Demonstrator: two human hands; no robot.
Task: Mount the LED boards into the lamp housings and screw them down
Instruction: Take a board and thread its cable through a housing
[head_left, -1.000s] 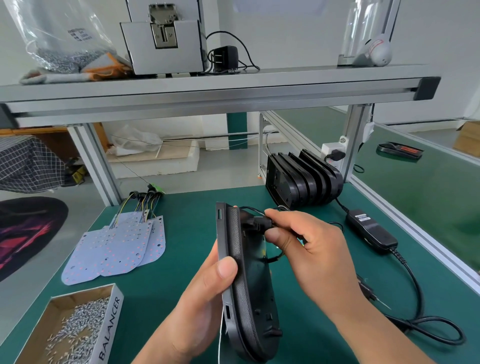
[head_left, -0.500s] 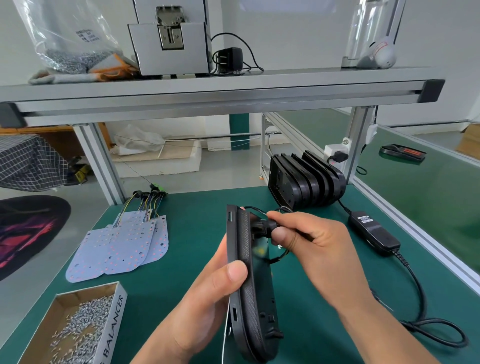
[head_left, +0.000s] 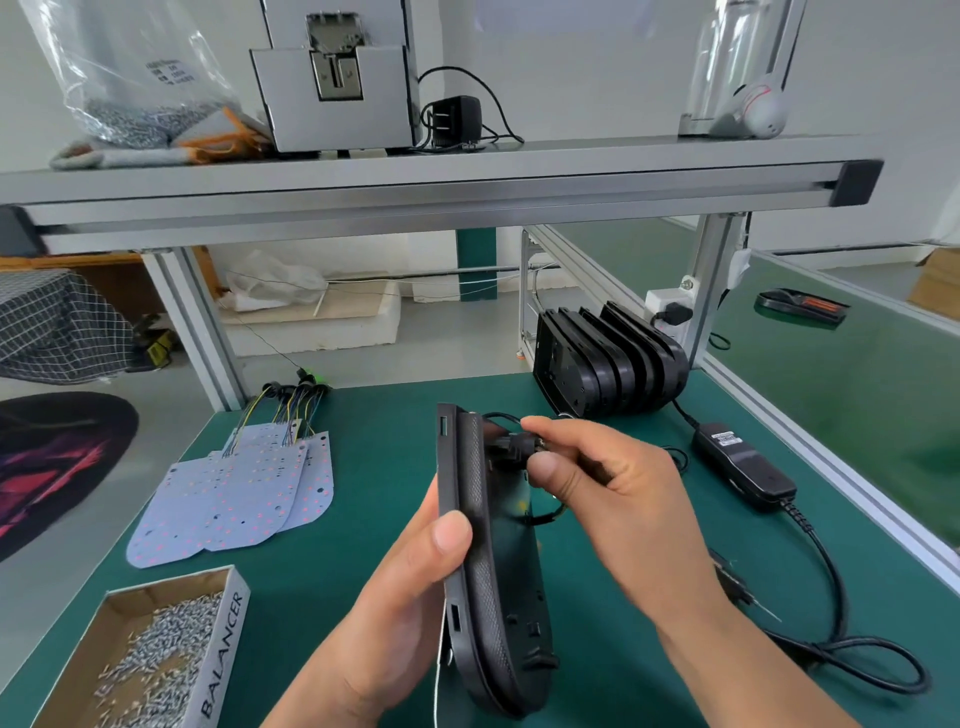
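Left hand (head_left: 410, 587) grips the black lamp housing (head_left: 480, 561) upright on edge above the green table (head_left: 384, 467). Right hand (head_left: 618, 499) pinches a black connector (head_left: 514, 446) at the housing's top.

A green counter (head_left: 374, 467) is covered at the left by a fanned stack of LED boards (head_left: 244, 499), with a cardboard box (head_left: 223, 654) of screws (head_left: 161, 649) set nearer. Black lamp housings (head_left: 608, 364) are stood on edge at the back right, and a power adapter (head_left: 743, 462) with its cable (head_left: 822, 552) is laid near them
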